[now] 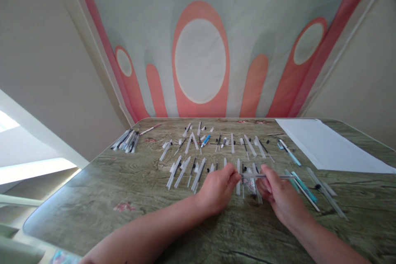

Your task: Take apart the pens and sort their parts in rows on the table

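Observation:
Between my two hands is a thin, partly see-through pen [249, 175], held level above the table. My left hand [218, 189] pinches its left end with closed fingers. My right hand [278, 194] is closed round it further right, and a thin dark length sticks out past the fingers. Beneath and beyond my hands lie clear pen barrels [182, 172], dark refills [192, 171] and small black plugs [246, 169]. To the right of my right hand are a teal pen barrel [305, 187] and a white refill [306, 194].
A bundle of pens [126, 140] lies at the table's left. White paper sheets [328, 144] cover the far right. A blue pen part [205, 140] sits among the far row. The wood-patterned table [102, 222] meets a patterned curtain [201, 109] at the back.

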A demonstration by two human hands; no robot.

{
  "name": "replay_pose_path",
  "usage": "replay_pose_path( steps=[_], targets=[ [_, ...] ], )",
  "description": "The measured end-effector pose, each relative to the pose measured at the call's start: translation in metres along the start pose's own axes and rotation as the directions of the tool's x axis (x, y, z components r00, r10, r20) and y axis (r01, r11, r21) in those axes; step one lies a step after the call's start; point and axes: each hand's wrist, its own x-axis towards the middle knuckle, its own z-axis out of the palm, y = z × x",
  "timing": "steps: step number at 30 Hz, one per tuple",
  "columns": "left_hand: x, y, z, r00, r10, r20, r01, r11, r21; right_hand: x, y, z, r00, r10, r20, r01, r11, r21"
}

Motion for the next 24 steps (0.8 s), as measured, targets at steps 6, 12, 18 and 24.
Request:
replay_pose_path(
  steps=[6, 12, 18, 24],
  targets=[
    [-0.0038, -0.0046, -0.0044, 0.919, 0.386, 0.085, -0.352, 0.703, 0.618, 0.0002, 0.0014, 0.0031, 0.941, 0.216, 0.26, -0.311, 0.855, 0.414],
    [-0.0014, -0.006, -0.006, 0.907, 0.412, 0.085, -0.363, 0.665, 0.653, 0.0002, 0.0023, 0.0014, 0.914, 0.254, 0.315, -0.38, 0.809, 0.449],
    [-0.002, -0.005, -0.0048, 0.938, 0.341, 0.061, -0.308, 0.742, 0.596, 0.0002, 0.0042, 0.0025, 0.906, 0.276, 0.321, -0.4, 0.805, 0.438],
    [-0.0019, 0.0003, 0.0033, 0.995, 0.084, -0.063, -0.073, 0.986, 0.149, -0.0037, -0.0023, 0.009, 0.969, 0.185, 0.165, -0.23, 0.919, 0.322]
  ],
)
